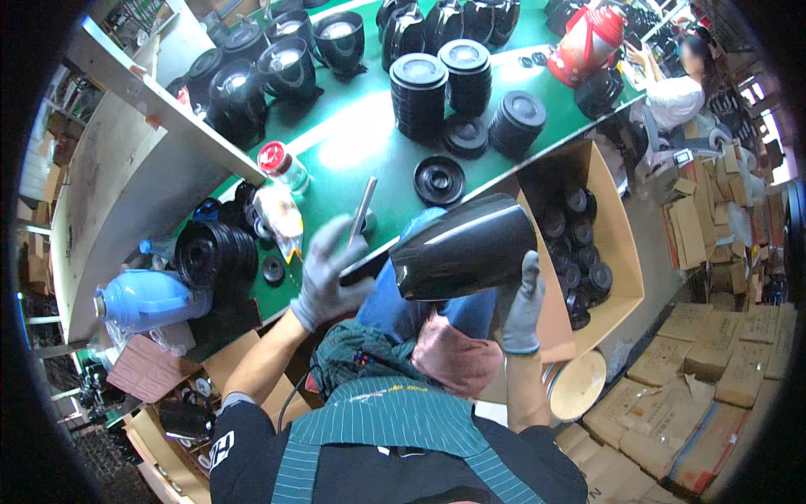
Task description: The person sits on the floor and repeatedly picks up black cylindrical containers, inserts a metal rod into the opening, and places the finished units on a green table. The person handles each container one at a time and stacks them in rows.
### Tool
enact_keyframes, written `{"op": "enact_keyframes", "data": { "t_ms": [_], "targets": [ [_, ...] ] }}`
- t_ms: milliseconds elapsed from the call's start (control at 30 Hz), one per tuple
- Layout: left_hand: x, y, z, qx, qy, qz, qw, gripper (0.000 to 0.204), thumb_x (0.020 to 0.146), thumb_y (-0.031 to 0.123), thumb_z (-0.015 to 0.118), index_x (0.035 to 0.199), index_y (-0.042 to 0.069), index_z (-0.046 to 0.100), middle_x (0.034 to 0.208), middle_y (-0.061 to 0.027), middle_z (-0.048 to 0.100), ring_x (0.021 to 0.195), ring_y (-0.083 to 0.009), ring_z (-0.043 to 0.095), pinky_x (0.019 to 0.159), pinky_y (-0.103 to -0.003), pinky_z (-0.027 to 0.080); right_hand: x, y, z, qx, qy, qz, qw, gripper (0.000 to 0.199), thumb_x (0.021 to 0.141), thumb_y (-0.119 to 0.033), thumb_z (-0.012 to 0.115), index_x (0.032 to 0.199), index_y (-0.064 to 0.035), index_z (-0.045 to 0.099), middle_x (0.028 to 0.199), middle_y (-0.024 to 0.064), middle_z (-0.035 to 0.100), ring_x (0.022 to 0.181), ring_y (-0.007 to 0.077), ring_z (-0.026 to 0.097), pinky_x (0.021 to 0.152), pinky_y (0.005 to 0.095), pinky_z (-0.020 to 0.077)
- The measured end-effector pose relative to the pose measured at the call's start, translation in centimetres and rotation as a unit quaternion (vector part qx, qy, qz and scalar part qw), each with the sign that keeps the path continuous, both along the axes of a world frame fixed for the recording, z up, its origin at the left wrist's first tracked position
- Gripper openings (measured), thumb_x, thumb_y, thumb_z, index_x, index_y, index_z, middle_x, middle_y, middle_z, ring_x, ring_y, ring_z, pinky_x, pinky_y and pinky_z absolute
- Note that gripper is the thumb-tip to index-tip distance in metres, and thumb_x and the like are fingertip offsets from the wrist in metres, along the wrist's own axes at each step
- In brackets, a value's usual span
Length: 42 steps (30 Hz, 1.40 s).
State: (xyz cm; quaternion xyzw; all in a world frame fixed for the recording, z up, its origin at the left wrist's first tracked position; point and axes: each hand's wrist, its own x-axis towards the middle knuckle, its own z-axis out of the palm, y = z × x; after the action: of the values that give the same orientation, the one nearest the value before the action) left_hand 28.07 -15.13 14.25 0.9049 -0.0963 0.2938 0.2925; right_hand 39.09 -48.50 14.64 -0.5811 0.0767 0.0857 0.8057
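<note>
My left hand (329, 273), in a grey glove, closes around a slim silver metal rod (366, 202) that points up and away. A dark piece lies beside its fingers; its kind is unclear. My right hand (524, 307), gloved too, grips the right end of a glossy black tapered housing (462, 250). The housing lies on its side above my lap, its wider end toward the right. Just beyond it, a round black lid (439, 180) rests on the green table (348, 155).
Stacks of black lids (418, 92) and several black housings (285, 67) stand on the table. An open carton (631, 252) of black parts is at the right. A blue flask (147, 300) lies at the left; a red flask (588, 42) is at the far right, near another person (678, 97).
</note>
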Motion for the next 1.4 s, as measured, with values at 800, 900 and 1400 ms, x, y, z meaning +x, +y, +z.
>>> {"op": "enact_keyframes", "data": {
  "t_ms": [800, 900, 1400],
  "targets": [
    [55.1, 32.7, 9.7, 0.203, -0.005, 0.299, 0.932, 0.069, 0.080, 0.037, 0.090, 0.145, 0.033, 0.069, 0.161, -0.0209, 0.049, 0.141, -0.0415, 0.056, 0.119, -0.047, 0.047, 7.9, 24.2, -7.6, -0.453, -0.491, 0.508, 0.544, 0.032, 0.090, -0.019, 0.068, 0.121, -0.0123, 0.072, 0.146, 0.0207, 0.056, 0.152, 0.0428, 0.042, 0.116, 0.0697, 0.0367],
    [60.6, 34.2, 5.1, 0.219, 0.076, 0.317, 0.920, 0.071, 0.078, 0.039, 0.090, 0.145, 0.037, 0.068, 0.160, -0.0211, 0.051, 0.138, -0.0397, 0.061, 0.117, -0.046, 0.051, 8.4, 25.2, -7.3, -0.489, -0.443, 0.465, 0.591, 0.029, 0.092, -0.021, 0.066, 0.120, -0.0147, 0.070, 0.119, 0.0108, 0.064, 0.125, 0.0280, 0.060, 0.101, 0.0555, 0.0454],
    [43.6, 23.9, 5.4, 0.343, 0.099, 0.186, 0.916, 0.037, 0.082, 0.037, 0.085, 0.111, 0.013, 0.079, 0.100, -0.0136, 0.074, 0.097, -0.0337, 0.072, 0.087, -0.047, 0.058, 11.1, 31.1, -7.8, -0.494, -0.579, 0.438, 0.478, 0.013, 0.092, -0.023, 0.068, 0.090, -0.0152, 0.077, 0.096, 0.0025, 0.065, 0.099, 0.0216, 0.061, 0.081, 0.0371, 0.0491]
  ]
}}
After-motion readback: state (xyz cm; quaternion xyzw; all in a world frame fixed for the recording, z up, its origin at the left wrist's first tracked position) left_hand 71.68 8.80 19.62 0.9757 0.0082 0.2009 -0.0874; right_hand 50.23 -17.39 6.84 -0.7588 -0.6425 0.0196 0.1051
